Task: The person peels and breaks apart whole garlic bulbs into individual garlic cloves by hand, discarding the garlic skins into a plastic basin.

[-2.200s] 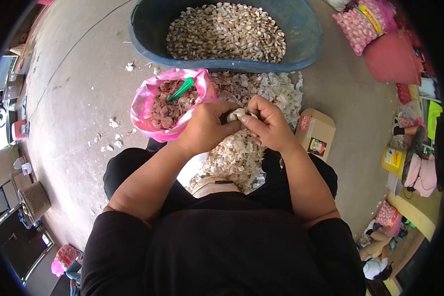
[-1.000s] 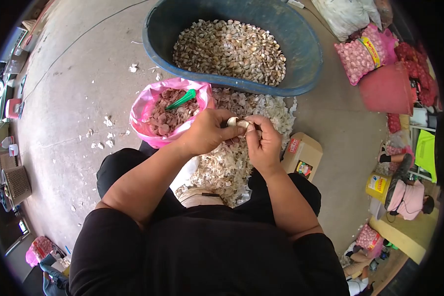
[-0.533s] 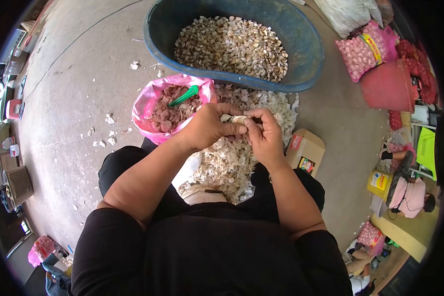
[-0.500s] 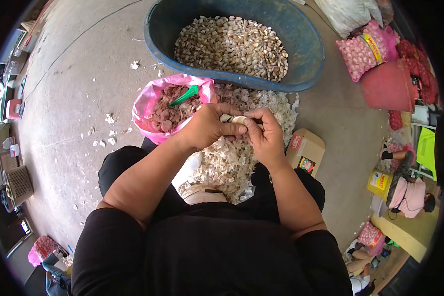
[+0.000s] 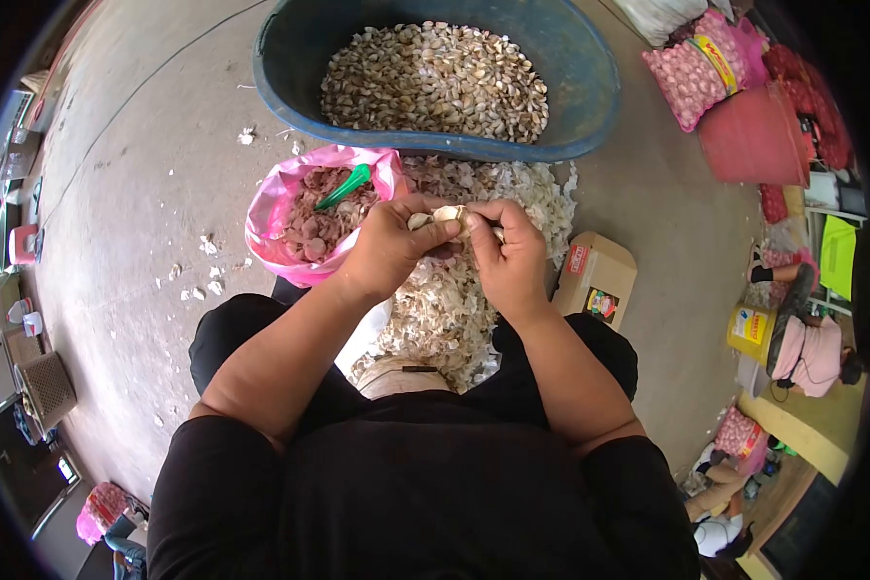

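Pale garlic [image 5: 449, 214] is pinched between my two hands, above a heap of papery skins. My left hand [image 5: 387, 247] is closed on its left side, with a loose clove [image 5: 419, 221] showing by the fingers. From the right, my right hand [image 5: 512, 259] grips the garlic with thumb and fingers, and a bit of clove shows under the fingers. Beside my left hand stands an open pink bag [image 5: 261, 217] of reddish-brown skins, with a green-handled tool [image 5: 344, 187] lying in it. Beyond the hands is a blue tub [image 5: 585, 116] holding many garlic cloves [image 5: 435, 82].
Garlic skins [image 5: 435, 324] cover the floor between my knees. A cardboard box [image 5: 595, 275] lies to the right. Farther right are a mesh sack of garlic [image 5: 686, 77], a red bucket [image 5: 756, 135], a yellow bucket [image 5: 750, 327] and seated people. A crate [image 5: 46, 387] stands far left.
The view has shifted slightly, so the tub and bag sit farther up and left. Both hands stay together on the garlic, and more of its pale surface shows between the fingers.
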